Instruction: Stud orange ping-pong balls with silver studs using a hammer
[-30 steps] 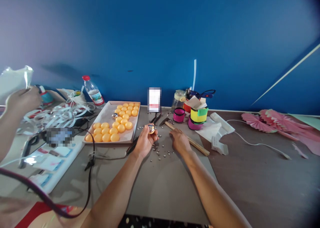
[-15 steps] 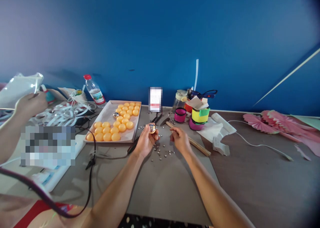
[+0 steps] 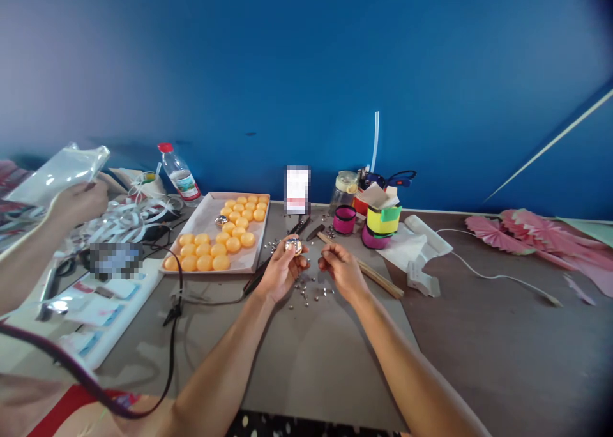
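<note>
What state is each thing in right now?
Left grip: closed around shiny piece
Right grip: pinched, contents unclear
Shiny piece: held
Box: open, partly filled
Orange balls: grouped inside box
Hammer: lying flat
Beads: loose, scattered
Bottle: capped
Jar: lidded
Clear bag: held by co-worker's hand

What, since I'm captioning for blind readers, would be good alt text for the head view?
A person's left hand holds a shiny round piece over a table scattered with small silvery bits, while the pinched right hand is close by. A tray of round orange pieces sits to the left, and a hammer lies by the right hand.
</note>
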{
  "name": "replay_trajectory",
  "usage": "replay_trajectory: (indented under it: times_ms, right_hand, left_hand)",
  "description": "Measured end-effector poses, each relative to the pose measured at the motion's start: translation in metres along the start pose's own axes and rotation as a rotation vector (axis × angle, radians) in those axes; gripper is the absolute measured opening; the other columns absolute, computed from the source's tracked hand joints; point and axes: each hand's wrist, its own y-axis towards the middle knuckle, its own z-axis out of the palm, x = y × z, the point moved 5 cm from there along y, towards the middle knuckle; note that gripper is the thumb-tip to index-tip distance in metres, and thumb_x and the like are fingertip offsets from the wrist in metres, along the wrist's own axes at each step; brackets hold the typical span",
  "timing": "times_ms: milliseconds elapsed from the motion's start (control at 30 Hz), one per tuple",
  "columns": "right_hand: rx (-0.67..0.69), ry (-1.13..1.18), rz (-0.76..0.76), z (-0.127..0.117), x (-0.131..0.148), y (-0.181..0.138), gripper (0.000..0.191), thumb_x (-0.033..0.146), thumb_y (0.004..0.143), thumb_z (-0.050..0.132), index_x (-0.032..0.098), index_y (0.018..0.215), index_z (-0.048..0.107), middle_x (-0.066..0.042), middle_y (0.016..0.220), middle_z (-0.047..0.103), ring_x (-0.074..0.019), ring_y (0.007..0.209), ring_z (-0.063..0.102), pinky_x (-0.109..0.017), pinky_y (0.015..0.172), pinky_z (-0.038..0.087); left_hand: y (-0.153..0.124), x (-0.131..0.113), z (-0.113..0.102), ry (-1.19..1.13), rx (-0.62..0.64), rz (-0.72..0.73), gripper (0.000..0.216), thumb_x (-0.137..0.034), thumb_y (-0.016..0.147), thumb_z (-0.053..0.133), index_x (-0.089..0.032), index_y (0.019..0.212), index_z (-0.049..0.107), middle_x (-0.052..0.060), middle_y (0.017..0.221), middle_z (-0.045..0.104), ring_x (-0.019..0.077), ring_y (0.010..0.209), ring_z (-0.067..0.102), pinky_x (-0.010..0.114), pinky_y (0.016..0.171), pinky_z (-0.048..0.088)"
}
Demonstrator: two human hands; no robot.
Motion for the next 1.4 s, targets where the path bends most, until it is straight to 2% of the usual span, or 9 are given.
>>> replay_trajectory:
  times_ms: [200, 300, 433, 567, 667, 833, 1000, 1100, 1400]
  right_hand:
    - [0.032, 0.078, 0.035, 0.005, 0.003, -0.002, 0.024, 0.035, 0.062, 0.072, 0.019, 0.072, 0.056, 0.001, 0.074, 0.064, -0.0119, 0.057, 0.058, -0.026, 0.055, 0.045]
    - [0.027, 0.125, 0.013, 0.005, 0.006, -0.002, 0.025, 0.031, 0.061, 0.073, 0.019, 0.075, 0.056, 0.003, 0.065, 0.061, -0.0098, 0.050, 0.053, -0.025, 0.051, 0.042]
    - [0.048, 0.202, 0.004, 0.007, 0.011, -0.003, 0.024, 0.031, 0.063, 0.074, 0.020, 0.072, 0.054, 0.007, 0.057, 0.054, -0.0061, 0.042, 0.043, -0.022, 0.046, 0.033]
    - [0.110, 0.224, 0.010, 0.012, 0.017, -0.006, 0.021, 0.033, 0.064, 0.073, 0.019, 0.070, 0.058, 0.005, 0.063, 0.057, -0.0068, 0.047, 0.047, -0.023, 0.050, 0.037]
    - [0.137, 0.213, 0.033, 0.015, 0.018, -0.009, 0.021, 0.031, 0.064, 0.073, 0.020, 0.077, 0.061, 0.004, 0.068, 0.061, -0.0088, 0.052, 0.051, -0.025, 0.054, 0.040]
    - [0.121, 0.170, 0.026, 0.015, 0.017, -0.009, 0.021, 0.031, 0.065, 0.071, 0.020, 0.077, 0.058, 0.004, 0.067, 0.062, -0.0076, 0.048, 0.047, -0.024, 0.051, 0.035]
    - [0.081, 0.059, -0.048, 0.012, 0.016, -0.007, 0.019, 0.034, 0.068, 0.069, 0.019, 0.072, 0.057, 0.006, 0.058, 0.051, -0.0067, 0.049, 0.040, -0.023, 0.051, 0.032]
    - [0.087, 0.030, -0.068, 0.011, 0.013, -0.006, 0.018, 0.035, 0.070, 0.067, 0.020, 0.072, 0.057, 0.006, 0.055, 0.047, -0.0083, 0.051, 0.041, -0.023, 0.054, 0.035]
    - [0.124, -0.006, -0.021, 0.012, 0.010, -0.005, 0.018, 0.034, 0.068, 0.067, 0.019, 0.072, 0.057, 0.004, 0.062, 0.052, -0.0104, 0.056, 0.045, -0.028, 0.062, 0.042]
  left_hand:
    - [0.002, -0.002, -0.002, 0.022, 0.001, 0.033, 0.042, -0.030, 0.070, 0.076, -0.020, 0.108, 0.062, -0.001, 0.078, 0.062, 0.0074, 0.060, 0.056, 0.022, 0.063, 0.045]
    - [0.002, -0.002, 0.000, 0.039, 0.014, 0.031, 0.039, -0.029, 0.068, 0.078, -0.017, 0.102, 0.065, 0.002, 0.081, 0.065, 0.0072, 0.059, 0.055, 0.021, 0.060, 0.044]
    - [0.002, -0.002, 0.002, 0.025, 0.021, 0.044, 0.039, -0.027, 0.066, 0.079, -0.017, 0.101, 0.065, 0.002, 0.083, 0.066, 0.0082, 0.063, 0.057, 0.022, 0.064, 0.046]
    - [0.003, -0.002, 0.002, 0.014, 0.029, 0.065, 0.042, -0.021, 0.063, 0.080, -0.018, 0.102, 0.065, 0.000, 0.083, 0.065, 0.0088, 0.066, 0.059, 0.023, 0.069, 0.047]
    - [0.002, 0.000, 0.003, 0.007, 0.063, 0.039, 0.042, -0.021, 0.067, 0.078, -0.018, 0.106, 0.064, 0.002, 0.087, 0.066, 0.0102, 0.071, 0.060, 0.025, 0.074, 0.047]
    - [0.001, 0.005, 0.004, 0.057, 0.092, 0.041, 0.041, -0.025, 0.070, 0.076, -0.017, 0.109, 0.063, 0.005, 0.090, 0.066, 0.0136, 0.079, 0.062, 0.029, 0.079, 0.048]
    - [0.004, 0.009, 0.004, 0.128, 0.082, 0.073, 0.041, -0.030, 0.071, 0.075, -0.016, 0.107, 0.062, 0.003, 0.088, 0.064, 0.0122, 0.076, 0.061, 0.028, 0.073, 0.050]
    - [0.005, 0.010, 0.005, 0.179, 0.106, 0.094, 0.042, -0.032, 0.072, 0.074, -0.016, 0.109, 0.061, 0.002, 0.086, 0.064, 0.0127, 0.076, 0.061, 0.029, 0.075, 0.051]
    - [0.002, 0.009, 0.008, 0.297, 0.084, 0.134, 0.048, -0.037, 0.070, 0.074, -0.017, 0.110, 0.058, 0.004, 0.086, 0.064, 0.0154, 0.076, 0.061, 0.033, 0.077, 0.050]
